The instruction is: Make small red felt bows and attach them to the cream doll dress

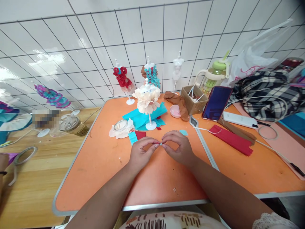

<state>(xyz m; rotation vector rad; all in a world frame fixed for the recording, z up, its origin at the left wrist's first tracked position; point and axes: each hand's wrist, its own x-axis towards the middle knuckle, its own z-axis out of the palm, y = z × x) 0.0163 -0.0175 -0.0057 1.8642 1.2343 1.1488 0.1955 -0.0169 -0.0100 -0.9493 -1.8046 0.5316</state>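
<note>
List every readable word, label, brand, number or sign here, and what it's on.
Nothing legible.
Bag: pinkish-red print, too creased and blurred to read.
Phone: dark screen, no text I can make out.
White device: any marking is too small to read.
Shirt: brown printed marks, no readable words.

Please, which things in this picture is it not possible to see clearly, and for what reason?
All in the head view:
The small blue piece: tiny, partly covered by the fingertips of the left hand and right hand.
A co-worker's hand: cut off by the left edge.
The box: its own walls hide the bottom.
Whatever lies under the pixelated patch: blurred out.
</note>
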